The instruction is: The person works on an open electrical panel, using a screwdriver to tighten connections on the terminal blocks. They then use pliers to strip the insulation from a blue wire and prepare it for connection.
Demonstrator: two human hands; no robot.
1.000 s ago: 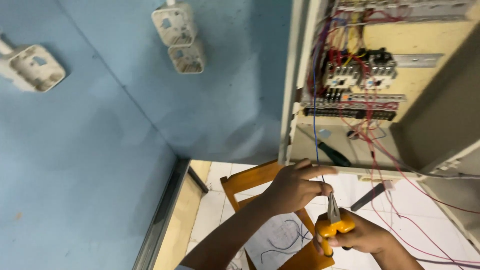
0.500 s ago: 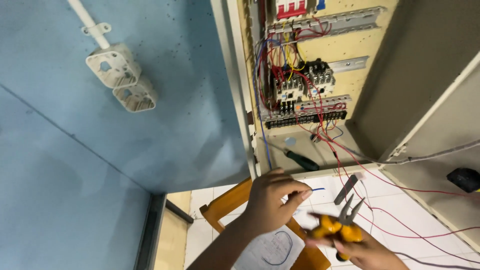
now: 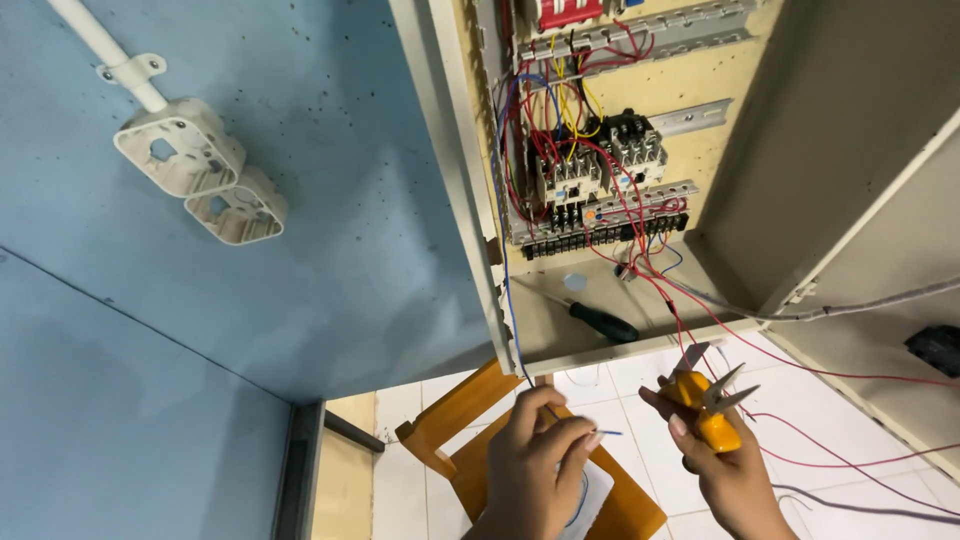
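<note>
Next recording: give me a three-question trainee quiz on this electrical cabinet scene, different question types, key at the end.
1. True or false: the right hand holds a yellow-handled cutting tool with its blades open.
2. Multiple choice: the left hand pinches
A) a thin blue wire
B) the screwdriver
C) a white box
3. What lies on the floor of the open cabinet, below the terminal strip?

Key:
1. True.
2. A; the wire runs up along the cabinet's left edge.
3. A screwdriver with a dark green handle.
</note>
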